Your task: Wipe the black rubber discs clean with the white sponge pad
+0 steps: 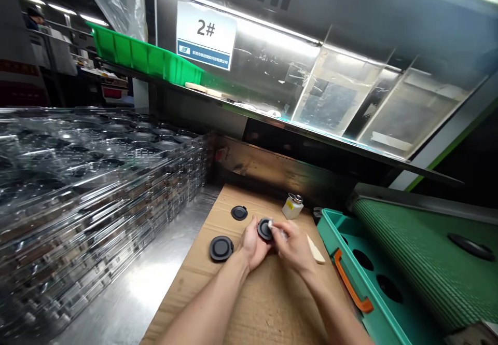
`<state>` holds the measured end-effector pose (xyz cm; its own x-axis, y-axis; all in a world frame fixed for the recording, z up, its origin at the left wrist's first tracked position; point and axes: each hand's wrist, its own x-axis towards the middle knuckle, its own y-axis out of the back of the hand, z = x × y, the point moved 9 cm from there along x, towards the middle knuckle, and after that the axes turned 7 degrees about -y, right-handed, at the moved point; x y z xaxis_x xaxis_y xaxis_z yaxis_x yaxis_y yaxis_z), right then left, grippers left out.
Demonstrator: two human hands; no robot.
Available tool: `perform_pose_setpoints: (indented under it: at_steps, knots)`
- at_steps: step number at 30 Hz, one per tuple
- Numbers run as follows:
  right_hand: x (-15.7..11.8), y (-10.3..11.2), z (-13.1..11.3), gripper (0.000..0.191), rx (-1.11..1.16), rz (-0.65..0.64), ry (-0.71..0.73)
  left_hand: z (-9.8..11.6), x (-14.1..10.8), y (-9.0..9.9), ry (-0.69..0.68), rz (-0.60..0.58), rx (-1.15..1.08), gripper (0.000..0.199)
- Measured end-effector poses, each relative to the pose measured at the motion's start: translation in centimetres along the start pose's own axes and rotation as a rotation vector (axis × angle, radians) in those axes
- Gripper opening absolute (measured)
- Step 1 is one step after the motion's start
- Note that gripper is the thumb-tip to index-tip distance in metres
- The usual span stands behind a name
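Observation:
My left hand [253,245] is closed around a round black plastic cap [263,230], held tilted above the cardboard sheet [272,303]. Over the cap's face, my right hand [291,242] pinches a small white piece [270,224], perhaps cloth or cotton, and touches the surface with it. Two more black caps lie on the cardboard to the left: a larger cap [221,248] close to my left wrist and a smaller cap [239,212] farther back. Past my right hand stands a small white bottle [292,206] with a metal top. A pale flat strip [316,249] lies beside my right wrist.
Stacked clear plastic trays [105,194] rise at the left. A teal bin [329,220] with an orange handle [352,285] holds dark round parts at the right. Beyond it runs a green conveyor belt [420,251] carrying a black part [471,246]. A metal shelf with a green basket [143,57] overhangs the back.

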<state>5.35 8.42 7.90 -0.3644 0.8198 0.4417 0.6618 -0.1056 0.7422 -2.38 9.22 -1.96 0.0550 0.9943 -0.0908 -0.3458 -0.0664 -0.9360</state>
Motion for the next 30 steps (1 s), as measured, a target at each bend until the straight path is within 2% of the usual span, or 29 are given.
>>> perform_pose_setpoints:
  at_steps: [2,4,7,10,13,18,21,26,30]
  knots:
    - [-1.5,-1.8,-0.9,0.023,0.031,0.004,0.046,-0.5,-0.2,-0.2,0.016,-0.012,0.023,0.035]
    - [-1.8,-2.4,-0.9,0.023,-0.012,0.038,0.061,-0.8,-0.4,-0.7,0.022,-0.046,0.059,0.033]
    - [-1.7,-1.8,0.1,0.024,-0.144,0.100,0.012,-1.1,-0.5,-1.1,0.016,-0.073,0.090,0.032]
    - [-2.3,-1.7,0.3,0.020,-0.221,0.060,-0.003,-1.3,-0.4,-0.5,0.008,0.008,0.115,0.030]
    - [-2.9,-2.2,-0.7,0.020,-0.205,0.001,0.064,-1.7,-0.4,-0.2,0.024,0.046,0.147,0.029]
    - [-2.3,-1.3,0.5,0.023,-0.229,0.099,-0.025,-1.7,-0.6,-0.6,0.003,0.022,0.143,0.028]
    - [-2.5,-2.1,0.6,0.020,-0.172,0.028,0.013,-1.5,-0.6,-0.4,-0.001,0.065,0.151,0.026]
    - [-2.7,-1.5,0.6,0.025,-0.081,0.116,-0.032,-1.8,-0.5,-1.0,0.003,-0.023,0.109,0.029]
    - [-3.6,-2.3,-0.7,0.023,-0.085,0.013,0.075,-1.5,-0.5,0.0,0.011,0.046,0.130,0.028]
